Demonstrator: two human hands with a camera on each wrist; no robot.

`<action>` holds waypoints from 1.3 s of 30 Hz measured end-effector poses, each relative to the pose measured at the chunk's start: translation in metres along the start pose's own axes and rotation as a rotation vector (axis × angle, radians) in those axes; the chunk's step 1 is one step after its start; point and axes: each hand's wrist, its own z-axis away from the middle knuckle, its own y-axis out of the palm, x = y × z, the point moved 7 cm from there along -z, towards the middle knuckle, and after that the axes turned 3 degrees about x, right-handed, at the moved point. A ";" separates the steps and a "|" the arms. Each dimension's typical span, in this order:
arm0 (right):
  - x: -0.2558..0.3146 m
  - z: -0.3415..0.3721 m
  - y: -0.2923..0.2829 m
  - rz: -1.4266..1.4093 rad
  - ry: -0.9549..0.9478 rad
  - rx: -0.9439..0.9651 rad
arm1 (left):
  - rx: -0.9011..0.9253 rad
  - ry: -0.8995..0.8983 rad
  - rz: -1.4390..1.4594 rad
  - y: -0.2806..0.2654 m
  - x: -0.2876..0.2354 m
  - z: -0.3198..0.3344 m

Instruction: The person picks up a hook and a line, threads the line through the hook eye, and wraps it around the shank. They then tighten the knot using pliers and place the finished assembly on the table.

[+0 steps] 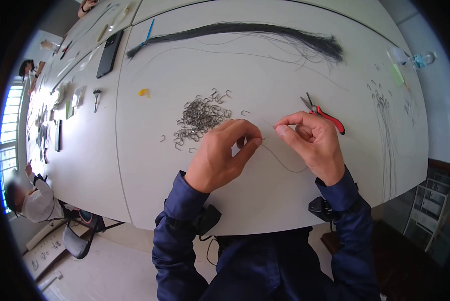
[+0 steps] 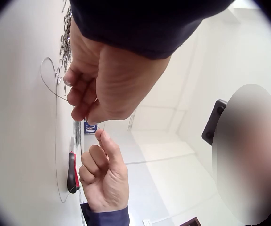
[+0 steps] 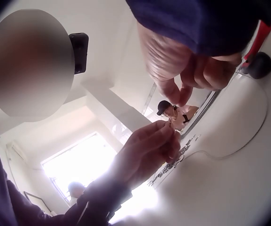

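My left hand (image 1: 220,155) is over the table, thumb and forefinger pinching a thin grey line (image 1: 280,161); a tiny dark tip pokes out at the fingertips, the rest hidden by them. From there the line loops down and right, toward my right hand (image 1: 312,143). That hand pinches a fine end of line between thumb and forefinger, its other fingers curled in. A small gap separates the two hands' fingertips. Behind the left hand lies a heap of small metal fishhooks (image 1: 200,118), with one loose hook (image 1: 245,112) apart from it.
Red-handled pliers (image 1: 333,119) lie just beyond the right hand. A long bundle of dark line (image 1: 245,29) stretches across the back. Hooks on long lines (image 1: 388,145) hang toward the table's right edge. A yellow scrap (image 1: 144,93) and a black phone (image 1: 110,54) are leftward.
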 end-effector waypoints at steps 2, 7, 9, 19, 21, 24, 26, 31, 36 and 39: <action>0.003 0.001 0.005 0.012 -0.007 0.008 | 0.007 0.009 -0.004 0.002 0.000 0.000; 0.003 0.004 0.018 0.063 0.030 0.059 | -0.013 0.007 0.021 0.003 0.000 0.002; 0.001 0.005 0.020 0.045 0.037 0.050 | -0.017 0.008 0.021 0.003 0.001 0.002; -0.001 0.001 0.011 0.060 -0.015 -0.031 | -0.053 0.012 0.031 0.000 0.003 0.001; 0.001 0.000 0.005 0.135 -0.019 -0.035 | -0.052 0.001 0.030 -0.001 0.004 0.001; 0.001 0.002 0.002 0.195 -0.028 -0.020 | -0.037 -0.013 0.007 0.000 0.005 0.000; 0.003 0.002 0.003 0.211 -0.036 -0.009 | -0.023 -0.023 -0.019 0.001 0.006 0.000; 0.005 0.003 0.003 0.212 -0.035 0.007 | -0.019 -0.004 -0.016 0.002 0.009 0.001; 0.002 0.001 0.003 0.131 0.004 0.040 | -0.016 -0.024 -0.005 0.002 0.009 0.001; -0.003 0.000 0.005 0.138 0.001 0.041 | -0.017 -0.023 0.000 0.003 0.009 0.001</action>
